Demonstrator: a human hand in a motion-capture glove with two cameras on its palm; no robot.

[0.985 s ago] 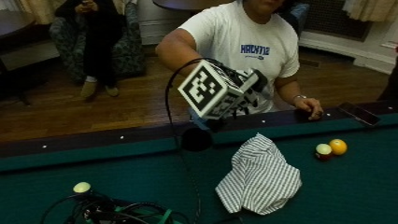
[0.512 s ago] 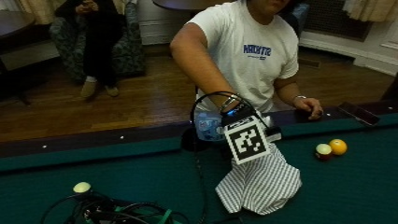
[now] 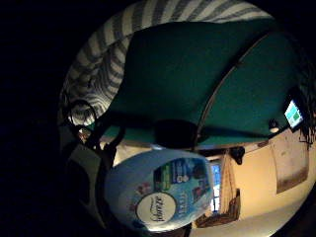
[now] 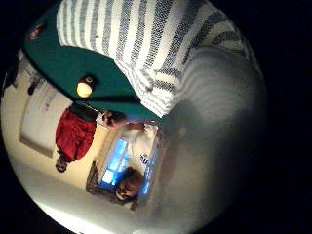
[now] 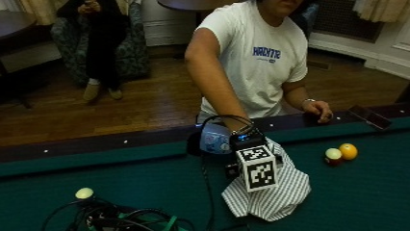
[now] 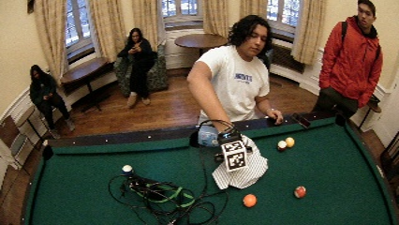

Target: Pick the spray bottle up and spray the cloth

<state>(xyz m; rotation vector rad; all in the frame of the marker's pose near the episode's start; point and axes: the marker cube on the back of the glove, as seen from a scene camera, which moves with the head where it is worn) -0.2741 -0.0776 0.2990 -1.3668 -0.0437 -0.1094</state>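
Observation:
A light-blue and white spray bottle (image 5: 214, 139) (image 6: 207, 137) stands at the table's far rail beside the side pocket. My gloved right hand (image 5: 244, 138) (image 6: 223, 137) is low right next to it, over the upper edge of the striped cloth (image 5: 276, 193) (image 6: 244, 172). In the little finger side palm view the bottle's label (image 3: 159, 196) is close, with the cloth (image 3: 98, 74) behind it on the felt. The thumb side palm view shows the cloth (image 4: 136, 44) and a pale blur very near the palm. I cannot see whether the hand holds the bottle.
The person's bare left hand (image 5: 318, 109) rests on the rail (image 5: 128, 144). Two balls (image 5: 340, 153) lie right of the cloth, and an orange ball (image 6: 249, 200) and a red ball (image 6: 299, 191) nearer the front. A white ball (image 5: 84, 193) and tangled cables (image 5: 121, 219) sit front left.
My right hand has come down from above the rail to table height beside the bottle. The cloth and balls have stayed put.

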